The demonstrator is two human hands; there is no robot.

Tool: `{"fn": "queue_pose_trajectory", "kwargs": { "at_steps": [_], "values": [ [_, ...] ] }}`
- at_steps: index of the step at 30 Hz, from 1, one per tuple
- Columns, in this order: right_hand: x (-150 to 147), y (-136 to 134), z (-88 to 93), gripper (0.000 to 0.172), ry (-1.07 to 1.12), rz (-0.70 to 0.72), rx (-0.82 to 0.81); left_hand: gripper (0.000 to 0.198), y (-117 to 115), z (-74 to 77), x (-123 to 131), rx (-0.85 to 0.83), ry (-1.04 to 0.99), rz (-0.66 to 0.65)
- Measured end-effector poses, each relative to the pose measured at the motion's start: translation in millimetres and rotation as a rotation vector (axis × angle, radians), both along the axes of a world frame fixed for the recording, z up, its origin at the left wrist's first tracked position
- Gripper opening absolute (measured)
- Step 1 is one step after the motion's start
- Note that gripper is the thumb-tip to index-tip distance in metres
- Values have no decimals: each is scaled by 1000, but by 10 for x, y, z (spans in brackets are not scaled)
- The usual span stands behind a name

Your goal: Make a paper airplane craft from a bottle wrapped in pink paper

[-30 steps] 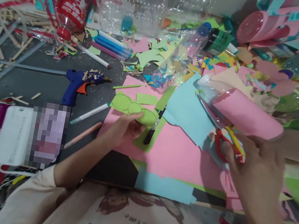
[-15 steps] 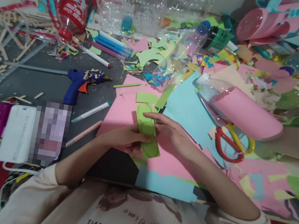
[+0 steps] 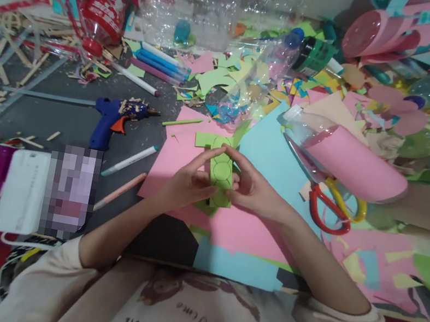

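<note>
Between my two hands is a strip of green paper (image 3: pixel 222 170) with round outlines drawn on it. My left hand (image 3: pixel 190 181) grips its left edge, thumb low and index finger at the top. On the opposite edge, my right hand (image 3: pixel 253 190) pinches the strip in the same way. Under the hands lies a pink paper sheet (image 3: pixel 175 148). Just beyond the strip, a smaller green paper piece (image 3: pixel 203 139) rests on the pink sheet. A thin green paper roll or stick (image 3: pixel 182 122) lies near the sheet's far left corner.
Left of the sheet are a blue glue gun (image 3: pixel 108 120) and a teal-tipped marker (image 3: pixel 130 161). Scissors (image 3: pixel 329 209) with red and yellow handles lie at right, beside a bottle wrapped in pink paper (image 3: pixel 358 164). Paper scraps (image 3: pixel 212 80) and wood bits (image 3: pixel 0 56) cover the back.
The green strip has turned more upright and moved slightly away from me. My right hand has gone from a pointing finger over it to gripping its right edge; my left index finger has moved up.
</note>
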State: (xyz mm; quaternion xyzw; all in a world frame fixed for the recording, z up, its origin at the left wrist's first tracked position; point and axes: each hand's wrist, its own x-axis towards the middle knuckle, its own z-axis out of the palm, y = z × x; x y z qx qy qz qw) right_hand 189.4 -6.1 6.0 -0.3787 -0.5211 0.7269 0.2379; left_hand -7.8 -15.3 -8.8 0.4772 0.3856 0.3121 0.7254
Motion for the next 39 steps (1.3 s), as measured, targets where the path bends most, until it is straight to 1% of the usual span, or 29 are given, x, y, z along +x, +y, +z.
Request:
{"fn": "queue_pose_trajectory", "kwargs": {
  "at_steps": [3,6,9,11,13,14,15,17,18,19,20,21,23,24,26,29,31,34,37,39],
  "values": [
    [30,-2,16,91,-23,13,5,87,-18,-13,-2,27,66,-23],
    [53,-20,25,94,-39,25,17,85,-33,-7,18,61,89,-40],
    [68,-57,57,94,-81,27,51,83,-44,10,38,60,98,-20],
    [101,-106,122,90,-156,3,109,83,-46,24,38,42,116,16],
    [189,-178,227,79,-295,-59,211,86,-40,40,26,21,132,75],
    [261,-221,288,72,-396,-121,285,88,-36,49,19,12,138,110],
    [353,-264,348,61,-505,-192,382,89,-31,60,12,6,145,149],
    [589,-344,452,37,-720,-302,565,88,-21,81,5,3,159,230],
    [722,-376,487,29,-824,-351,611,87,-16,91,7,4,162,267],
    [859,-402,507,25,-911,-401,667,87,-13,97,12,6,164,299],
    [991,-422,511,25,-996,-388,691,87,-10,98,18,9,163,323],
    [1112,-438,499,26,-1081,-364,756,87,-8,93,25,14,158,337],
    [1306,-466,428,32,-1285,-198,786,85,-5,64,33,38,142,349],
    [1374,-481,377,34,-1360,-139,781,83,-4,42,32,62,135,355],
    [1451,-520,266,40,-1440,-86,802,77,-3,-2,19,108,135,362],
    [1449,-573,153,45,-1556,-93,822,73,-3,-38,-14,129,167,353],
    [1405,-580,138,46,-1633,-90,856,76,-2,-31,-29,123,190,349],
    [1352,-519,157,50,-1699,-35,893,84,1,3,-31,102,198,349],
    [1369,-400,142,55,-1733,27,835,82,6,26,-26,105,201,371],
    [1398,-322,119,54,-1695,59,774,80,8,24,-28,125,207,391]
  ]
}}
